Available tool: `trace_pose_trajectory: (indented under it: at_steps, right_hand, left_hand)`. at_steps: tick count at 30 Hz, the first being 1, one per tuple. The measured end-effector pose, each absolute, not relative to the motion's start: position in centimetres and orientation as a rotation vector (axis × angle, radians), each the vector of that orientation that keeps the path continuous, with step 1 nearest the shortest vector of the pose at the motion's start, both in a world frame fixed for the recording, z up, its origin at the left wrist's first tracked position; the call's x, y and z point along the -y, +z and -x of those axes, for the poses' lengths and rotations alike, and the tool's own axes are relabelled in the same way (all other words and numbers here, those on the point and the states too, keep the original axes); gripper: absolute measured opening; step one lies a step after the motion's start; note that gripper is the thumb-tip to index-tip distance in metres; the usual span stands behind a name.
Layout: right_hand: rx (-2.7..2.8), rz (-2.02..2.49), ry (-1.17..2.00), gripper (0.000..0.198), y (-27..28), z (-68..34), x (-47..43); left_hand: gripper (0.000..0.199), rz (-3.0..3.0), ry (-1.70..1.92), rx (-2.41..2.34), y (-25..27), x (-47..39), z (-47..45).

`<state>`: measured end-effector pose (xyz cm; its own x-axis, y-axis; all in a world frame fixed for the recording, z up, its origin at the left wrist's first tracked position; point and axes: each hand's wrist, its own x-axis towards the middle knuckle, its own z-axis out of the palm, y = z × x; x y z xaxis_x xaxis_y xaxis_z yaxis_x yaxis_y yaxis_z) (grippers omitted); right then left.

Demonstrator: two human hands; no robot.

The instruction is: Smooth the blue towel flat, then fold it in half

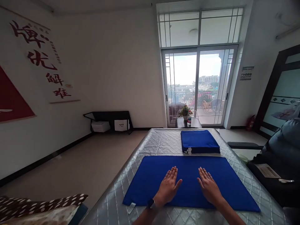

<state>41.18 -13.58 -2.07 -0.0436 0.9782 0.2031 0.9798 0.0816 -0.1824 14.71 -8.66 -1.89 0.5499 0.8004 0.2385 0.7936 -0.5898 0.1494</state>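
A blue cloth [187, 178] lies spread flat on the silver quilted cover [112, 200], with a small white tag at its near left corner. My left hand [169, 186] is over the left half of the cloth, palm down, fingers straight and thumb apart; a dark band circles the wrist. Over the right half, my right hand [208, 184] is held the same way, flat with nothing in it. Whether the palms touch the cloth or hover just above it, I cannot tell. Beyond the cloth sits a neat stack of folded blue cloths [200, 140], white tags showing at its near edge.
A dark chair [281, 162] with a paper [267, 171] on it stands to the right. Behind the bed, a small table [181, 122] holds a plant and a bottle [189, 118]. Polka-dot fabric [44, 204] is at the lower left. A black shelf [110, 116] stands by the wall.
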Motion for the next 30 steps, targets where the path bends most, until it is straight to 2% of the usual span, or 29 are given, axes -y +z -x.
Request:
trace_pose_trajectory:
  at_steps: [5, 13, 20, 30]
  right_hand:
    - [2.220, 1.858, 0.101, 0.061, -2.5, -34.4, 12.2]
    - [2.176, 1.929, 0.142, 0.066, -4.1, -35.7, 12.4]
    - [2.063, 2.071, 0.030, 0.070, -5.1, -42.0, 13.8]
    - [1.978, 2.102, -0.297, 0.069, -8.9, -54.1, 16.7]
  left_hand:
    - [0.065, -2.753, 0.417, -1.277, -2.4, 9.7, -19.3]
    - [0.069, -2.744, 0.332, -1.342, -3.4, 9.6, -18.4]
    - [0.066, -2.721, 0.369, -1.517, -4.6, 9.0, -10.8]
    - [0.065, -2.522, 0.189, -1.919, -4.3, 10.4, 1.0]
